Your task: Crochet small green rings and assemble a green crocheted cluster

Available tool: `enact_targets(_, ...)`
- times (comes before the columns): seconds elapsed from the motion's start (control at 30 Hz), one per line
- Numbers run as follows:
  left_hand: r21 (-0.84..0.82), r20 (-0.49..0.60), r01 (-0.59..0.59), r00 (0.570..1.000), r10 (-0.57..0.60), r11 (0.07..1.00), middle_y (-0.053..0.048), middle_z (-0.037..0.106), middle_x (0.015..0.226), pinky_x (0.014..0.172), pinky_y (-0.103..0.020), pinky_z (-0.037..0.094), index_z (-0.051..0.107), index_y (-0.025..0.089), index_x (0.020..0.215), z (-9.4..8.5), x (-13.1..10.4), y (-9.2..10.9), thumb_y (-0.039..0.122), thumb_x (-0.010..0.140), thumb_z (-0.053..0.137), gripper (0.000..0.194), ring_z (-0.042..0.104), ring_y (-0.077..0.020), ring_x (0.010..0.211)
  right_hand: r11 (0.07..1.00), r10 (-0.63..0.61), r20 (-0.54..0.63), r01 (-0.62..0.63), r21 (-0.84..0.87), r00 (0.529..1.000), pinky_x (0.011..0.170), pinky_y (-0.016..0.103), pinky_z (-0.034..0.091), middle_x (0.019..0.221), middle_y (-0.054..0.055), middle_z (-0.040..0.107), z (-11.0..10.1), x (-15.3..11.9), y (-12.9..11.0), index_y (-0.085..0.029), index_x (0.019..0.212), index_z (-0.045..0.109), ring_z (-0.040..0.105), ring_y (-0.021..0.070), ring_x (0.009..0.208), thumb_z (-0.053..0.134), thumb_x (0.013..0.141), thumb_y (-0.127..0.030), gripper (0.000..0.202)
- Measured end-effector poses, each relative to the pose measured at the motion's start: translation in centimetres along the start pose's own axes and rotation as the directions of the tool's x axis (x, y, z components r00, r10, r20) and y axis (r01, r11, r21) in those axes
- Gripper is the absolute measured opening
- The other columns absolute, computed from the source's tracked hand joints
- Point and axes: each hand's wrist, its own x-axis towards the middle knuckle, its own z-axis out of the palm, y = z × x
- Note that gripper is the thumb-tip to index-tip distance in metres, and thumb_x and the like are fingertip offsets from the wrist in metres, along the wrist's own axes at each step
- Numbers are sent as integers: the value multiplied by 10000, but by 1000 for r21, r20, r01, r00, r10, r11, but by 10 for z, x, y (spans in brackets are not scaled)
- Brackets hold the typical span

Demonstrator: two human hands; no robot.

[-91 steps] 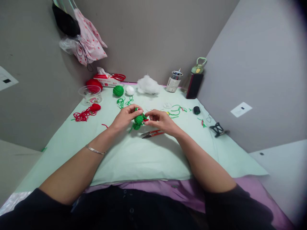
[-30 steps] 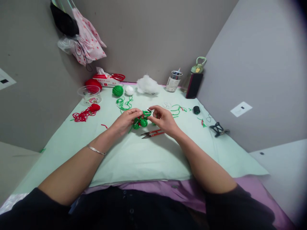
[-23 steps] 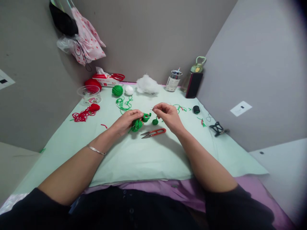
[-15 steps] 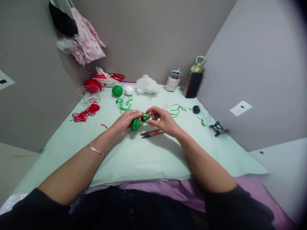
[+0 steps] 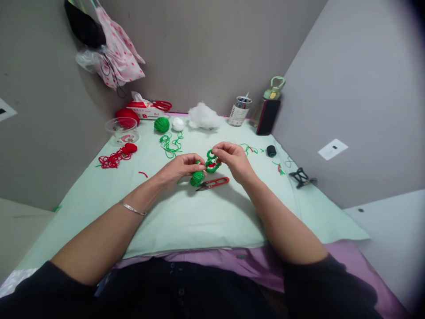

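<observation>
Green crocheted piece with red and white stitching [image 5: 212,167], held up between both hands, over the pale green cloth [image 5: 199,221]. Pinched at its upper ring between thumb and fingertips of the right hand [image 5: 233,160]. Grasping at the other side with the left hand [image 5: 182,169], thumb against fingers, with a green rounded crocheted part [image 5: 197,178] just below the fingertips. Cannot tell whether joined to the ringed portion, with fingers covering the place between.

Just below, on the cloth, orange-handled thread snips [image 5: 217,182], pointing left, with part of the blades hidden behind the rounded part. Cannot tell whether touching it.

Beyond the left hand, loose green yarn [image 5: 171,145], then a green yarn ball [image 5: 161,125] beside a white ball [image 5: 178,124], with fluffy white stuffing [image 5: 203,117] to the right. Farther left, tangled red yarn [image 5: 113,161], a clear plastic tub [image 5: 121,130], a large red ball [image 5: 128,116] partly behind it, and a tissue box [image 5: 149,112] with red-handled scissors [image 5: 162,105] on top. Toward the right, a jar of pens [image 5: 238,116], a dark phone [image 5: 268,117] leaning upright against a green-lidded bottle [image 5: 272,93], a dark spool [image 5: 271,151] and a black stand [image 5: 299,178].
</observation>
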Motion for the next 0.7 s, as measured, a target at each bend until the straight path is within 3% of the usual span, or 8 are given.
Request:
enact_targets(0.3,26,34,6,999,-7,1000,-60,749,890,798,-322,507,742,194,861,1,0,-2,358,823,751,169,688,-181,822,998,45,14,-44,-40,999,588,251,389,660,-22,590,-1,1,2,-162,754,695,486,99,609,749,738,-360,206)
enact_targets(0.53,10,20,-16,1000,15,1000,-34,746,818,733,-312,493,673,185,905,5,1,-3,375,795,794,251,678,-173,740,998,53,21,-53,-23,998,590,243,386,652,-29,585,0,-1,0,-162,745,686,492,96,611,743,743,-356,202)
enact_targets(0.7,-27,29,19,999,-18,999,-39,751,819,785,-334,512,691,176,870,6,0,-3,387,771,810,261,693,-181,767,997,83,25,-83,-4,996,564,241,372,634,-33,566,-2,2,4,-162,729,686,460,92,585,747,732,-352,199)
